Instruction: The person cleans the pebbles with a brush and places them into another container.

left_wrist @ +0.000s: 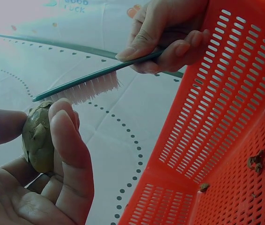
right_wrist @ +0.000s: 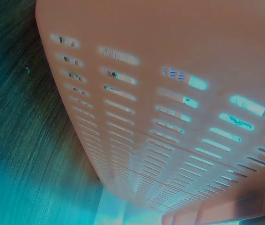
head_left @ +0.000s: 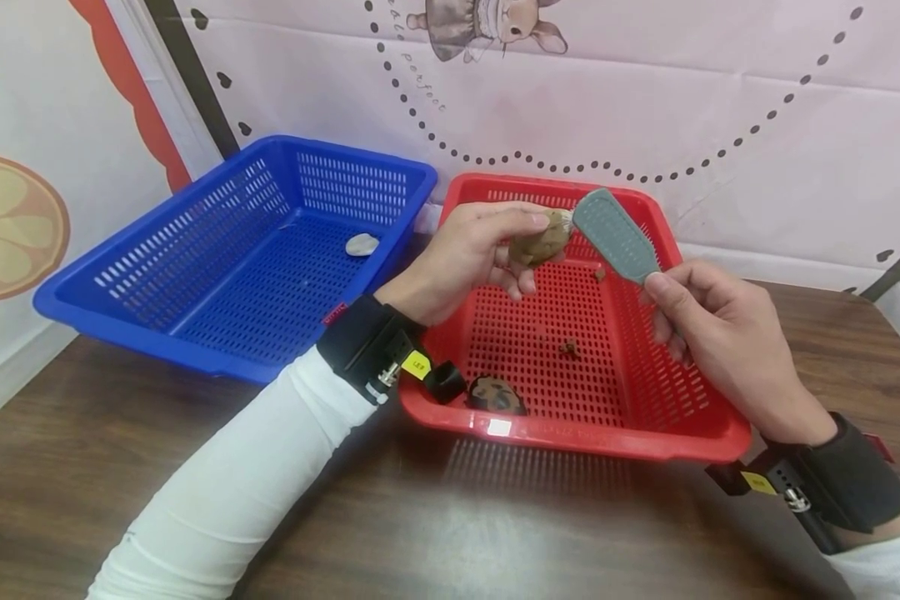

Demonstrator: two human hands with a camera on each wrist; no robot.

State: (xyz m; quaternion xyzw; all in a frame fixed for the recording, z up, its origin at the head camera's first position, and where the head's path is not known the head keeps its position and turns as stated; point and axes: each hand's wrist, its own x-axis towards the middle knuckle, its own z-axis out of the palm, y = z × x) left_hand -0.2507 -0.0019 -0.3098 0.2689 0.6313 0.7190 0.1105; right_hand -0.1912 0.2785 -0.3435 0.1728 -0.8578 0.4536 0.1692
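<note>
My left hand (head_left: 468, 254) pinches a rounded, mud-coated lump (head_left: 542, 240) between thumb and fingers above the red basket. Brown-olive mud covers it, so its kind is hidden. Held by its handle in my right hand (head_left: 720, 333) is a green brush (head_left: 617, 235). In the left wrist view the brush's pale bristles (left_wrist: 90, 89) face down, with the brush's tip at the top of the muddy lump (left_wrist: 40, 138). The right wrist view shows neither my hand nor the brush, only the basket's slotted outer side (right_wrist: 137, 117).
The red basket (head_left: 570, 446) holds a dark-patched round object (head_left: 495, 395) at its front left and small brown mud clumps (head_left: 568, 349). To the left, a blue basket (head_left: 150, 354) contains one pale round piece (head_left: 362, 244). Both stand on a wooden table (head_left: 457, 533) before a printed cloth.
</note>
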